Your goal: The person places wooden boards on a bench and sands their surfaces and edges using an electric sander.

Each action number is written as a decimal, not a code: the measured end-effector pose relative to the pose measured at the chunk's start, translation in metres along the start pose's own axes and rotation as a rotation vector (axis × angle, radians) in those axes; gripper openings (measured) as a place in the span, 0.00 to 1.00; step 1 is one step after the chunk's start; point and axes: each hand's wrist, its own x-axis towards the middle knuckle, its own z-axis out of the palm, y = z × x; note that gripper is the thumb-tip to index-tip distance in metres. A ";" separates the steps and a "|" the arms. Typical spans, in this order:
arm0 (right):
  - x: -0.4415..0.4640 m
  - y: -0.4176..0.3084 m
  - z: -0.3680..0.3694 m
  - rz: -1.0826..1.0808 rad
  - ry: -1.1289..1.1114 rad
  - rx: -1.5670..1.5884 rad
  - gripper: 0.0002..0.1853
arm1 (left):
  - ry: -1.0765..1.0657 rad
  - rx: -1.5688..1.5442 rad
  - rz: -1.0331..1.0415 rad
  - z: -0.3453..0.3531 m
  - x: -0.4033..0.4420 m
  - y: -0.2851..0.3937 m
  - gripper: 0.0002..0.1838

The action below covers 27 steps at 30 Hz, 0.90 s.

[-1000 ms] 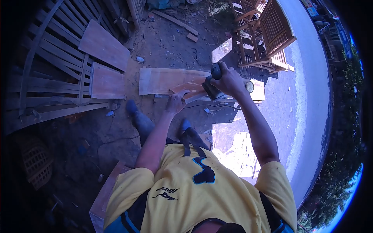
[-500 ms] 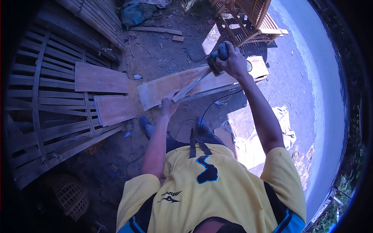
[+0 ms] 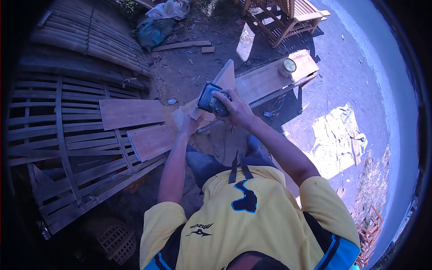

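Observation:
My right hand (image 3: 234, 108) is wrapped round a dark electric sander (image 3: 210, 96), whose flat side lies against a wooden board (image 3: 226, 76). That board is tilted up on edge, its pointed far end rising past the sander. At its near end my left hand (image 3: 191, 124) grips it, with the fingers partly hidden. Under both hands runs a long plank bench (image 3: 261, 85). A round tin (image 3: 288, 66) stands toward the bench's far right end.
Two flat wooden panels (image 3: 132, 112) (image 3: 153, 141) lie on a slatted bamboo platform (image 3: 85, 148) at left. A wooden chair (image 3: 288, 20) stands at the back right. Pale sheeting (image 3: 339, 139) covers sunlit ground at right. Wood scraps (image 3: 182, 45) and bags (image 3: 157, 29) lie at the back.
The sander and my right hand have come back leftward, toward my left hand. The board has turned from edge-on to show its broad face. My view has shifted slightly.

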 end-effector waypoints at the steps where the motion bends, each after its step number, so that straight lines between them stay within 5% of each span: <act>1: 0.006 0.019 -0.013 0.024 0.051 -0.006 0.51 | 0.000 -0.030 -0.011 0.003 0.002 -0.009 0.27; 5: 0.041 0.089 -0.046 0.255 0.354 -0.038 0.43 | -0.031 -0.111 0.020 0.005 0.005 -0.019 0.26; 8: 0.055 0.101 -0.048 0.374 0.367 -0.027 0.43 | 0.004 -0.134 0.046 0.002 0.003 -0.014 0.26; 15: -0.009 -0.037 0.026 0.105 -0.022 0.037 0.50 | -0.032 -0.009 0.003 -0.002 0.007 -0.029 0.21; 19: -0.015 -0.056 0.031 -0.038 -0.180 -0.023 0.53 | -0.083 -0.553 -0.047 0.011 0.008 -0.064 0.28; 21: 0.002 -0.043 0.013 0.064 -0.160 -0.054 0.53 | -0.098 -0.660 -0.090 0.011 0.005 -0.043 0.29; 24: 0.049 -0.003 -0.026 0.338 -0.105 -0.156 0.50 | 0.049 -0.049 0.055 0.002 0.002 -0.009 0.23; 27: 0.108 0.023 -0.064 0.468 -0.103 -0.368 0.45 | 0.052 -0.053 0.034 0.010 0.001 -0.014 0.27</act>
